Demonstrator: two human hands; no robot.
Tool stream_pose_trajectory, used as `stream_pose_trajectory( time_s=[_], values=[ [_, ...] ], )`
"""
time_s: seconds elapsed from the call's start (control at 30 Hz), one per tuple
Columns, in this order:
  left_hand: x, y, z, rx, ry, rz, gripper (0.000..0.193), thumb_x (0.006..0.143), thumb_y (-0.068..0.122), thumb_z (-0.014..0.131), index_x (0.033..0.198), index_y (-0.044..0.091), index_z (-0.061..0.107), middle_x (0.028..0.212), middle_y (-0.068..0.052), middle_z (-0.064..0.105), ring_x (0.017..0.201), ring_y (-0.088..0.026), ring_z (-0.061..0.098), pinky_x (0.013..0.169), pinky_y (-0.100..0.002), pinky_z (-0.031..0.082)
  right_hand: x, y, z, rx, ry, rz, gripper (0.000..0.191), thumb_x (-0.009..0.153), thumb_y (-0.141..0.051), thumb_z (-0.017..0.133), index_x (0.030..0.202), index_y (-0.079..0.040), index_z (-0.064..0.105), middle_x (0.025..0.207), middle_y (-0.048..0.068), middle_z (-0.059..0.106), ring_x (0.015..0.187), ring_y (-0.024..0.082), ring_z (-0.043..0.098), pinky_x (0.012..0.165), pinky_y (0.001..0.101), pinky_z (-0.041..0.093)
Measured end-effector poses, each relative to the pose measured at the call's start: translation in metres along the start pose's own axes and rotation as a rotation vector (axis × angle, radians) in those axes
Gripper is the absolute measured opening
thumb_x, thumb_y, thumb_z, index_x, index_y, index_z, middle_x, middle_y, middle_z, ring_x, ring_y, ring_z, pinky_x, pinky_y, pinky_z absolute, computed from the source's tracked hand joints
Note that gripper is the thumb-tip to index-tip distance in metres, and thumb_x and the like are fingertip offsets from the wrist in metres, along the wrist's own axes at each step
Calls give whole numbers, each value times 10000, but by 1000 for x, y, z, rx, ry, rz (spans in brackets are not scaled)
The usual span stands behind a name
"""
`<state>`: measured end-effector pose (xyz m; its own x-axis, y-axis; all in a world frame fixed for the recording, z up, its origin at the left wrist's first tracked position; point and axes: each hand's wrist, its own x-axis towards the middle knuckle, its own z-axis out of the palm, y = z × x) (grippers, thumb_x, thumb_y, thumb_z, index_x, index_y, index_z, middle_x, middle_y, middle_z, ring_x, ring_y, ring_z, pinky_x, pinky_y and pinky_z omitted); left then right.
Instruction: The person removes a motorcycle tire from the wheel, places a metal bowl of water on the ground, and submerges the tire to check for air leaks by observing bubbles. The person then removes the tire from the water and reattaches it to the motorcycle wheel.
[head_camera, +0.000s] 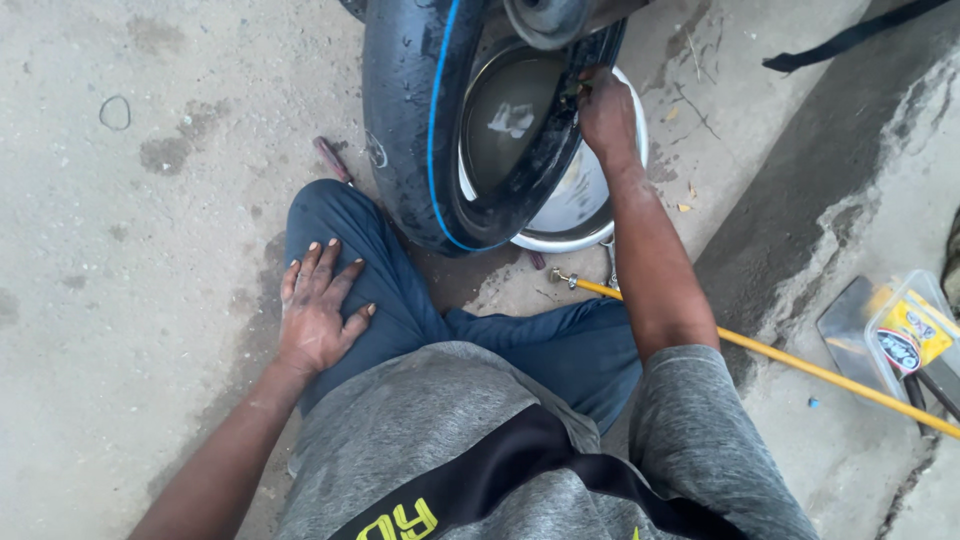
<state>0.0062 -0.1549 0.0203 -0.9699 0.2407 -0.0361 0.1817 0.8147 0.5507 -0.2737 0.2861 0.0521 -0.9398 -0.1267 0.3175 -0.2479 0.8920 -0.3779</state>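
Note:
A black inflated inner tube (410, 120) with a blue stripe stands partly in a metal basin of water (580, 215). My right hand (605, 110) grips the tube's thin far side above the basin, fingers curled around the rubber. My left hand (320, 305) rests flat on my left knee, fingers spread, holding nothing. I am squatting in blue trousers and a grey shirt.
A yellow air hose (800, 365) with a brass tip runs from my right knee to the right edge. A clear plastic box (915, 330) with small items lies at the right on a raised concrete step. A black strap (850, 38) lies at top right.

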Motion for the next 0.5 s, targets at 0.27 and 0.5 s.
stream_pose_trajectory(
  time_s=[0.27,0.5],
  values=[
    [0,-3,-1,-25,18,20,672,832,472,666,1421,157,590,1636,-182,354,1551,-350,231,1247,-531,111,-3,8,-2,36,43,15,175,899,-17,622,1058,2,693,998,254,718,951,436,689,850,488,537],
    [1,-4,-2,-37,26,21,670,830,468,672,1419,158,594,1630,-181,363,1548,-355,243,1246,-524,114,0,7,-2,12,-23,-37,189,892,-22,641,1068,13,703,981,253,716,939,436,684,830,498,533]
  ],
)
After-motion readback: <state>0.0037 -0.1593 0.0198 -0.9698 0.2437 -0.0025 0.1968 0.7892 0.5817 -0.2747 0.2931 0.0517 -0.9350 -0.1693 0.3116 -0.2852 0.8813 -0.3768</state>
